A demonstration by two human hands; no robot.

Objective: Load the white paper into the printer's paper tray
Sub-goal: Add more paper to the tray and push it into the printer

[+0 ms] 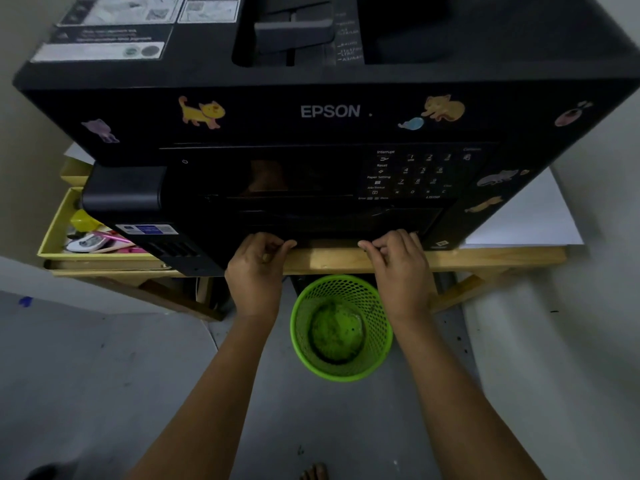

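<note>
Here both hands point(329, 261) curl under the printer point(329, 133).

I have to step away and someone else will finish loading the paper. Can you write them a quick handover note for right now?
Left hand: fingers curled on the printer's lower front edge, left of centre; whether it grips the tray front I cannot tell.
Right hand: the same, on the right of that edge.
White paper: lying on the wooden table, to the right of the printer, partly under it. Neither hand holds any.
Done: hands placed at the bottom front, where the tray seems to be.
Left: pull the tray out, fetch the paper, lay it in, push the tray shut.
Mind the green bin on the floor below.
</note>
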